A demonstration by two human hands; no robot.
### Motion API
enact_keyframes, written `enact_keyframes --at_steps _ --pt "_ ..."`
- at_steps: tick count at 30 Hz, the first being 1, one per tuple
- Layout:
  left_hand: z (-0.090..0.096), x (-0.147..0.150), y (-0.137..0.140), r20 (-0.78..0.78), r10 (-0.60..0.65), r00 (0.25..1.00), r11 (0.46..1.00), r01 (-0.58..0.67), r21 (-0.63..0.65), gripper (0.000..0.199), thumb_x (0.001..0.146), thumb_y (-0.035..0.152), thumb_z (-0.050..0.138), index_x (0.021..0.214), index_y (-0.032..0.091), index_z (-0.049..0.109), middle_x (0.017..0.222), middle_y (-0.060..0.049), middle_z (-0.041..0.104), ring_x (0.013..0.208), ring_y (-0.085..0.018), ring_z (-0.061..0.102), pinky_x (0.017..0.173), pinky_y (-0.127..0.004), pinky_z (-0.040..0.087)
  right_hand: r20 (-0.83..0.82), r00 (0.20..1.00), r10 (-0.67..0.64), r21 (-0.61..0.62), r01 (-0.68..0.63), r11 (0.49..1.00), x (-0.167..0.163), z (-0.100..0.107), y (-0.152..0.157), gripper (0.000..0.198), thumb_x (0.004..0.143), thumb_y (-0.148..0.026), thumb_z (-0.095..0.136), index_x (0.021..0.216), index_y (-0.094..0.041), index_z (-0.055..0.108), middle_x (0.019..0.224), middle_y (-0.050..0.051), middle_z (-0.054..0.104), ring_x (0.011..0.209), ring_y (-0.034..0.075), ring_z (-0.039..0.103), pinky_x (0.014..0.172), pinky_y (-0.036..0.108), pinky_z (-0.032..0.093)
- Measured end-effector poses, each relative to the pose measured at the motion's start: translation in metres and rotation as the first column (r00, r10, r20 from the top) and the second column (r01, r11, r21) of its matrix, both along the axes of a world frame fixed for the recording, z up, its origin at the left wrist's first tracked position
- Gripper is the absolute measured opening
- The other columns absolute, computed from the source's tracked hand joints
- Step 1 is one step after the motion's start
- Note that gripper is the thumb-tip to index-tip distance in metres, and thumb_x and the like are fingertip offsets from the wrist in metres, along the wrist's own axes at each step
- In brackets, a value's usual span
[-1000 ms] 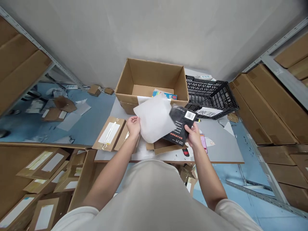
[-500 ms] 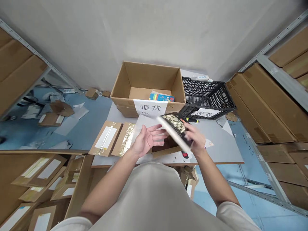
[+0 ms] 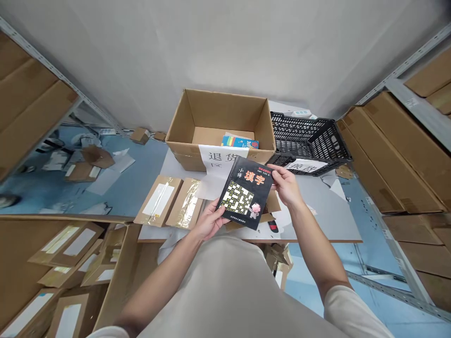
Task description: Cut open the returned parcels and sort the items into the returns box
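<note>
A black crossword book (image 3: 244,192) with orange lettering and a white grid on its cover faces up, tilted, over the table. My left hand (image 3: 210,220) grips its lower left corner, thumb on top. At the upper right edge, my right hand (image 3: 286,184) pinches the book. Beneath the book, an opened small cardboard box (image 3: 273,203) is partly hidden. Just beyond stands a large open carton (image 3: 183,149) with a white paper sign; inside it lies a blue book (image 3: 243,142).
Two taped parcels (image 3: 159,202) lie on the table (image 3: 327,216) at left. A black plastic crate (image 3: 306,141) stands right of the carton. A black-and-red tool (image 3: 273,226) lies near the front edge. Shelves of boxes (image 3: 398,145) flank the right; a bin of parcels (image 3: 121,263) is at lower left.
My left hand, open and apart from the book before, now grips its lower corner. The book has turned from steeply tilted to cover facing me. My right hand still holds it.
</note>
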State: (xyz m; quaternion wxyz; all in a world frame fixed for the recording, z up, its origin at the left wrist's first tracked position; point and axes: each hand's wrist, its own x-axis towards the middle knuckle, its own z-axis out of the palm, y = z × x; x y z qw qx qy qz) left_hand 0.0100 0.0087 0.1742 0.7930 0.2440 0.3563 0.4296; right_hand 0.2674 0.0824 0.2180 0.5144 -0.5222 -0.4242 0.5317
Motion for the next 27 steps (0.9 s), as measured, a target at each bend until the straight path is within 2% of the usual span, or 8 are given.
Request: enact_keyframes --at_steps 2,5,9,15,19,23,25,27 --pt "-0.008 -0.003 -0.003 -0.061 -0.027 0.998 1.000 0.027 0.000 0.046 0.072 0.037 0.075 0.114 0.023 0.063 0.106 -0.007 0.070 0.093 -0.021 0.068 0.086 -0.039 0.055 -0.050 0.999 -0.017 -0.037 0.015 0.999 0.002 0.000 0.004 0.039 0.072 -0.045 0.072 0.103 -0.021 0.068 0.085 0.003 0.073 0.061 0.015 0.066 0.047 0.024 0.054" --pt "-0.020 -0.007 -0.007 -0.131 -0.064 0.989 0.998 0.064 -0.001 0.046 0.069 0.036 0.078 0.110 0.020 0.067 0.102 -0.008 0.072 0.090 -0.019 0.068 0.087 -0.035 0.053 -0.118 0.993 -0.014 -0.070 0.006 0.998 0.003 -0.001 0.010 0.038 0.068 -0.046 0.075 0.094 -0.019 0.070 0.073 0.001 0.072 0.054 0.012 0.063 0.042 0.021 0.051" --pt "-0.030 -0.008 -0.010 -0.124 -0.036 0.992 0.999 0.037 0.003 0.044 0.068 0.036 0.079 0.109 0.021 0.068 0.103 -0.008 0.072 0.091 -0.017 0.068 0.086 -0.032 0.052 -0.159 0.987 -0.008 -0.111 -0.010 0.994 0.001 -0.005 0.015 0.037 0.065 -0.044 0.077 0.091 -0.018 0.071 0.073 0.001 0.072 0.051 0.011 0.062 0.040 0.021 0.052" --pt "-0.031 -0.008 -0.009 -0.116 -0.019 0.993 1.000 0.021 0.020 0.043 0.070 0.035 0.078 0.109 0.020 0.069 0.102 -0.009 0.072 0.088 -0.018 0.068 0.083 -0.031 0.052 -0.164 0.986 0.006 -0.093 -0.021 0.995 0.005 -0.009 0.014 0.035 0.069 -0.042 0.074 0.095 -0.019 0.070 0.074 0.001 0.072 0.051 0.011 0.062 0.042 0.022 0.052" --pt "-0.028 -0.006 -0.006 -0.026 -0.002 1.000 1.000 0.003 0.018 0.038 0.073 0.033 0.075 0.108 0.018 0.069 0.104 -0.009 0.071 0.083 -0.015 0.067 0.077 -0.027 0.052 -0.162 0.981 0.109 -0.017 -0.114 0.993 0.007 -0.004 0.013 0.037 0.078 -0.046 0.062 0.103 -0.021 0.068 0.094 0.005 0.073 0.077 0.020 0.069 0.064 0.035 0.059" --pt "-0.021 0.007 -0.008 0.138 -0.098 0.986 0.992 0.107 -0.059 0.038 0.075 0.028 0.074 0.111 0.014 0.067 0.104 -0.011 0.071 0.087 -0.017 0.067 0.081 -0.029 0.051 -0.145 0.953 0.265 0.070 -0.258 0.964 -0.006 0.011 0.016 0.046 0.073 -0.037 0.071 0.117 -0.029 0.061 0.131 0.004 0.059 0.115 0.023 0.059 0.095 0.040 0.050" --pt "-0.017 0.014 -0.010 0.200 -0.158 0.967 0.979 0.179 -0.094 0.038 0.075 0.025 0.074 0.110 0.012 0.067 0.102 -0.012 0.071 0.087 -0.018 0.067 0.082 -0.030 0.051 -0.176 0.896 0.408 0.061 -0.404 0.913 -0.013 0.016 0.019 0.053 0.069 -0.040 0.075 0.119 -0.031 0.059 0.133 0.004 0.057 0.116 0.024 0.059 0.095 0.042 0.049" --pt "-0.012 0.020 -0.012 0.213 -0.176 0.961 0.973 0.202 -0.108 0.039 0.075 0.025 0.073 0.112 0.013 0.067 0.107 -0.013 0.070 0.091 -0.019 0.067 0.086 -0.030 0.049 -0.209 0.844 0.494 0.041 -0.497 0.867 -0.016 0.018 0.024 0.050 0.065 -0.043 0.079 0.110 -0.029 0.062 0.116 0.004 0.066 0.102 0.024 0.066 0.087 0.043 0.054"
